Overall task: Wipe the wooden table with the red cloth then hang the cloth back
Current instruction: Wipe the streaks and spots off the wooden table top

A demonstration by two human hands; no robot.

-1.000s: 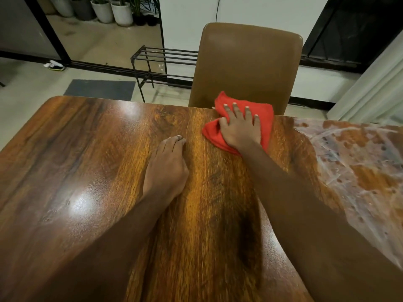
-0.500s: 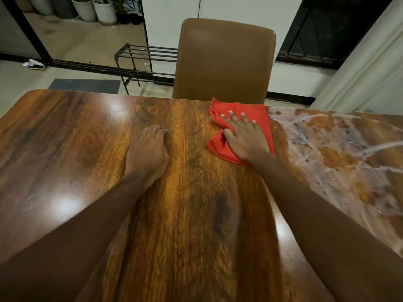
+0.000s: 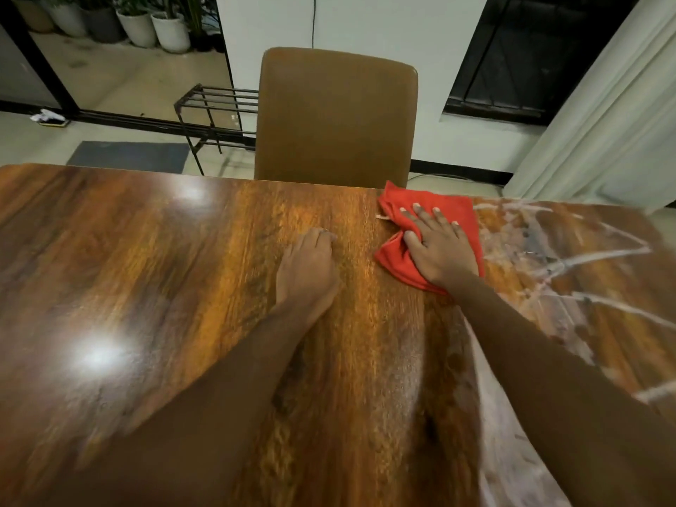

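The wooden table fills the lower view, glossy brown on the left and smeared with whitish foam streaks on the right. A red cloth lies bunched near the table's far edge. My right hand presses flat on it with fingers spread. Palm down on the bare wood just left of the cloth rests my left hand, fingers slightly bent and holding nothing.
A brown leather chair stands against the far edge of the table. Behind it are a black metal rack, a grey mat and potted plants. A pale curtain hangs at the right.
My right hand and the cloth have shifted a little to the right along the far edge, toward the foam streaks. My left hand stays planted on the wood.
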